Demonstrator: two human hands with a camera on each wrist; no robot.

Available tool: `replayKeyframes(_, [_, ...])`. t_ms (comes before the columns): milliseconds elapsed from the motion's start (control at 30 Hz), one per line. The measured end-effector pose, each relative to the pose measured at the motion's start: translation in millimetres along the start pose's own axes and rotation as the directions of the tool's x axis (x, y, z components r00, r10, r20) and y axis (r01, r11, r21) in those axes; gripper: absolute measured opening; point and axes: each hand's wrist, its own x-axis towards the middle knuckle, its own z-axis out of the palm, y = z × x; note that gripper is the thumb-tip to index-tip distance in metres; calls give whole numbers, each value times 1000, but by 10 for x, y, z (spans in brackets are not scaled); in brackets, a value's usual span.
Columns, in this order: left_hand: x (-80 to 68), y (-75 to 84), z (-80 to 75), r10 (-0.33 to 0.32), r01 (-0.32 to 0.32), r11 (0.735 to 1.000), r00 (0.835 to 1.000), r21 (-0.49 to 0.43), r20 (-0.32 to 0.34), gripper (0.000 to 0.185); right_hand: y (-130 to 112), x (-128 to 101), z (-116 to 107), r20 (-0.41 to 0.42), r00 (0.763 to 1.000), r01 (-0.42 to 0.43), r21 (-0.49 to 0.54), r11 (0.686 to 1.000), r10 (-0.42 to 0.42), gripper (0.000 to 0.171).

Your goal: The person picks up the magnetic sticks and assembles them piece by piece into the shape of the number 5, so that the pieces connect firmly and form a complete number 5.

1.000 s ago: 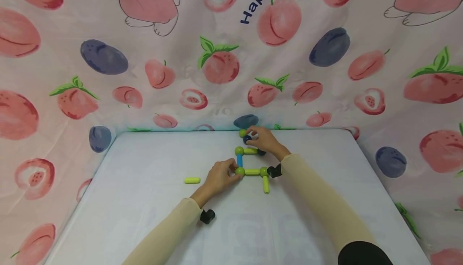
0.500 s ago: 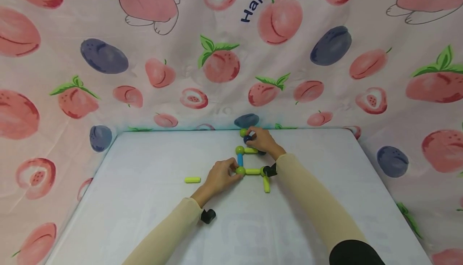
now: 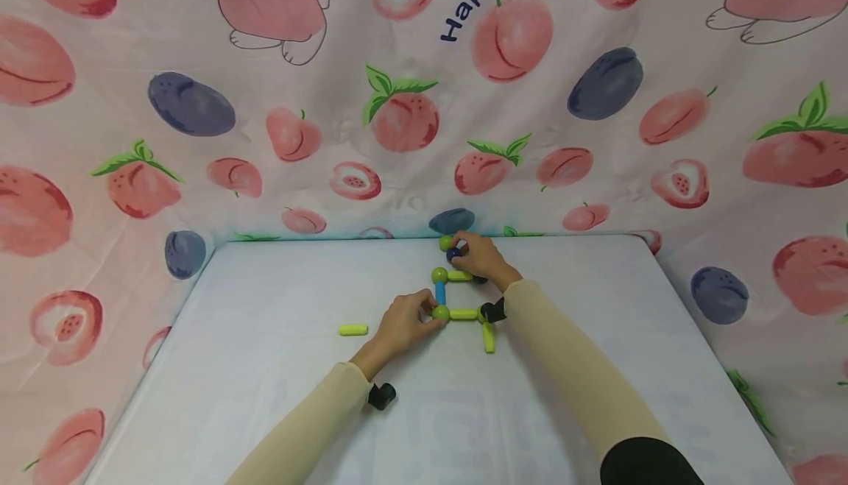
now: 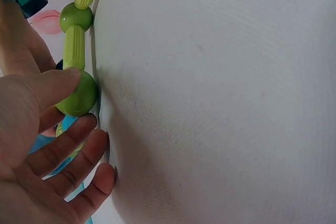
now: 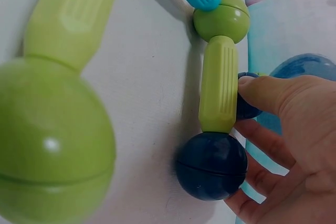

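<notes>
A magnetic-looking ball-and-rod figure lies on the white table. My left hand (image 3: 404, 321) pinches its near-left green ball (image 3: 440, 313) between thumb and fingers; the other fingers are spread in the left wrist view. From that ball a blue rod (image 3: 440, 293) runs to another green ball (image 3: 439, 275), and a yellow-green rod (image 3: 463, 314) runs right to a green ball partly hidden by the right wrist camera. My right hand (image 3: 485, 258) holds a small dark blue ball (image 3: 453, 255) by thumb and fingertips. Below it, a bigger-looking dark blue ball (image 5: 211, 166) ends a yellow-green rod (image 5: 219, 85).
A loose yellow-green rod (image 3: 353, 330) lies left of the left hand. Another rod (image 3: 489, 338) points toward the front from the figure's right ball. One more green ball (image 3: 446, 243) sits at the table's back edge, against the fruit-print cloth (image 3: 397, 205).
My right forearm and wrist have shifted slightly left, partly covering the figure's right green ball. Both hands keep their grips, and the pieces stay where they were.
</notes>
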Motion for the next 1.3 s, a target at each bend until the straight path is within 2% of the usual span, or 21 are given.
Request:
replayKeyframes(533, [2, 13, -5, 15, -15, 1000, 1000, 18, -9, 21, -16, -4, -52, 21, 999, 33, 27, 999, -34, 28])
replayKeyframes(667, [1, 22, -7, 14, -14, 1000, 1000, 15, -9, 21, -26, -32, -110, 24, 997, 74, 9, 997, -74, 28])
replayKeyframes(867, [7, 34, -11, 11, -11, 1000, 1000, 21, 5, 22, 16, -136, -210, 35, 984, 177, 15, 984, -178, 29])
replayKeyframes(1100, [32, 60, -22, -9, 9, 999, 1000, 33, 2, 22, 72, -306, -340, 28, 974, 224, 50, 973, -226, 28])
replayKeyframes(1300, [73, 95, -34, -23, 24, 999, 1000, 40, -10, 23, 169, -441, -382, -3, 959, 283, 40, 958, -284, 29])
